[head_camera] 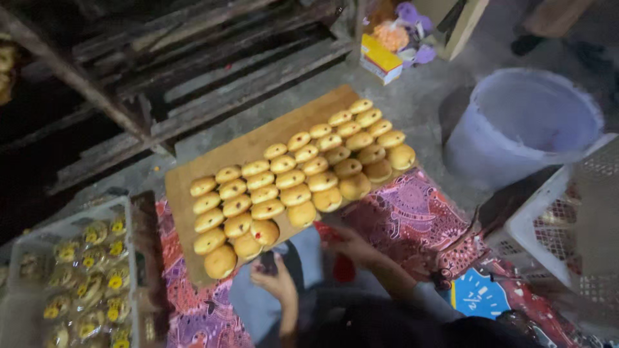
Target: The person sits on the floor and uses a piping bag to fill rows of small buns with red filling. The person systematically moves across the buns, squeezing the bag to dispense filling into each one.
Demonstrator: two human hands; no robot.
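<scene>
A wooden board (258, 145) rests across my lap, carrying rows of round golden buns (296, 177), some with a red dot on top. My left hand (278, 283) is at the board's near edge beside the nearest buns, fingers curled around a small dark object (267, 261). My right hand (353, 247) lies just below the board's near edge, fingers pointing at a red thing (342, 267) on my lap. The dim, blurred picture hides its grip. A purple and red patterned cloth (412, 216) covers my legs.
A clear plastic crate (26, 258) of wrapped yellow-labelled buns stands at the left. Dark wooden shelving (193, 58) runs behind the board. A large pale bucket (525, 122) sits at the right, with a white lattice crate (567, 219) beside it. A yellow box (380, 58) and bags lie beyond.
</scene>
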